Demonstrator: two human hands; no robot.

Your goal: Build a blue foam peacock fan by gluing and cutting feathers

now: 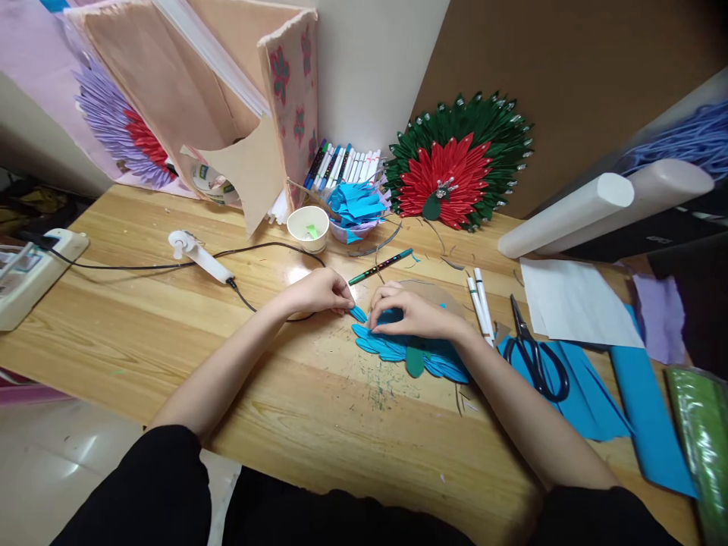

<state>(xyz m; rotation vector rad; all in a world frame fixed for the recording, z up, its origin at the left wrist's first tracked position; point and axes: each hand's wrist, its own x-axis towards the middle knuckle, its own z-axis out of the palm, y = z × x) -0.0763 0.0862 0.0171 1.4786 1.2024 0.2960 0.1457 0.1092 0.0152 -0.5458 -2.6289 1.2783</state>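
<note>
My left hand pinches a small blue paper petal by its tip, just left of the craft piece. Layered blue paper petals and a green paper strip cover the lower part of a round cardboard base. Over that base, my right hand is curled with thumb and fingertips together, close to the upper left petals. Whether anything sits between those fingertips is hidden. A dark green marker lies behind both hands.
Black scissors rest on blue paper at right, beside two white markers. A paper cup and a bowl of blue scraps stand behind. The glue gun and its cord lie at left. A red-green paper peacock leans at back.
</note>
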